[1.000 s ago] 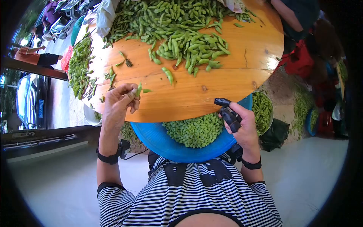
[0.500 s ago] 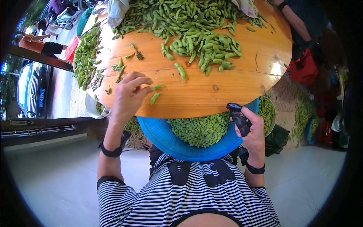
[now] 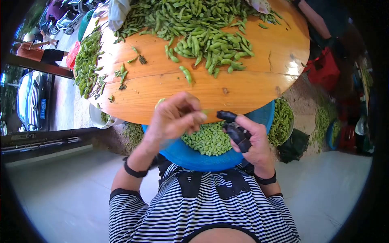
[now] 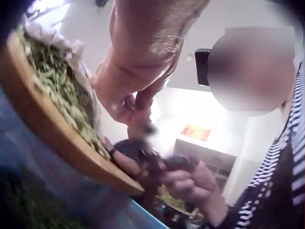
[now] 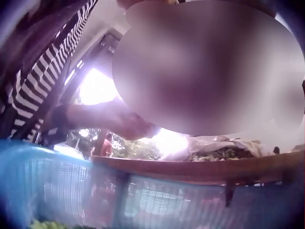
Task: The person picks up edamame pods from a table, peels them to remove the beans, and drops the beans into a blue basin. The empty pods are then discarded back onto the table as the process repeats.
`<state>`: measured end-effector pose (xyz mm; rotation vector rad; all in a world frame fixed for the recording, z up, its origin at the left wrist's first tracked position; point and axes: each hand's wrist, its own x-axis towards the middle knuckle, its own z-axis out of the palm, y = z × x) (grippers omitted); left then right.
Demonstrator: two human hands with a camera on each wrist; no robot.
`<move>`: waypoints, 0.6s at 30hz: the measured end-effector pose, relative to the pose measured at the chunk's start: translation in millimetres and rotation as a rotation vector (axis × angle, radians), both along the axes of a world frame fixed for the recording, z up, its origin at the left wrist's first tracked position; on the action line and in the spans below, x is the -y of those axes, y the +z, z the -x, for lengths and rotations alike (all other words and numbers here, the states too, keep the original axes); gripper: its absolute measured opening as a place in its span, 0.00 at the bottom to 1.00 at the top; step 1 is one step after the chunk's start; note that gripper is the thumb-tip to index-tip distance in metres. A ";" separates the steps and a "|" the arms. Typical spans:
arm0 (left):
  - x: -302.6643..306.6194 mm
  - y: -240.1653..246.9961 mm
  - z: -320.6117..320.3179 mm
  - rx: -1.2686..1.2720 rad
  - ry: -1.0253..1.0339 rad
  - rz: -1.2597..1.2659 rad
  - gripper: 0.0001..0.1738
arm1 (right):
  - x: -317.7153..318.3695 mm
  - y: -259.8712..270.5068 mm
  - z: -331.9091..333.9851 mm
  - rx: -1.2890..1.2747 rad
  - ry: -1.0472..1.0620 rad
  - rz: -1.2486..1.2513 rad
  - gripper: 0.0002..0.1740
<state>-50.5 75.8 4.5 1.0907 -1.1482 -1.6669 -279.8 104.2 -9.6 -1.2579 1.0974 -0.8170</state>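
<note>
Black tool [image 3: 234,128] — gripped in the curled fingers of the right hand [image 3: 256,146] — sits over the blue basin [image 3: 190,160], just below the table's near edge. The left hand [image 3: 176,117] is close beside it, fingertips bunched toward the tool (whether they pinch anything, I cannot tell). The basin holds trimmed green pods [image 3: 207,139]. Beyond, the round wooden table [image 3: 251,81] carries a heap of pods [image 3: 214,46] — one lone pod [image 3: 185,75] lies nearer.

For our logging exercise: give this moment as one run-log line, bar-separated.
left hand: pinches pod over blue basin | right hand: grips dark tool | pod pile on table
</note>
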 end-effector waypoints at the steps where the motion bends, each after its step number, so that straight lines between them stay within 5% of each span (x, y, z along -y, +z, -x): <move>1: -5.8 -0.9 11.6 -0.022 -0.041 -0.065 0.05 | -0.4 1.6 -1.0 0.005 0.043 -0.007 0.15; 10: -25.8 -38.2 45.9 -0.128 0.093 0.044 0.05 | -13.0 -5.4 7.8 0.136 -0.043 -0.149 0.11; 16: -32.1 -32.3 58.4 -0.101 0.142 -0.020 0.07 | -13.9 -9.7 7.9 0.077 -0.069 0.002 0.06; 18: -33.0 -34.7 61.4 -0.130 0.173 -0.004 0.07 | -14.2 -8.7 7.3 0.436 -0.096 -0.247 0.06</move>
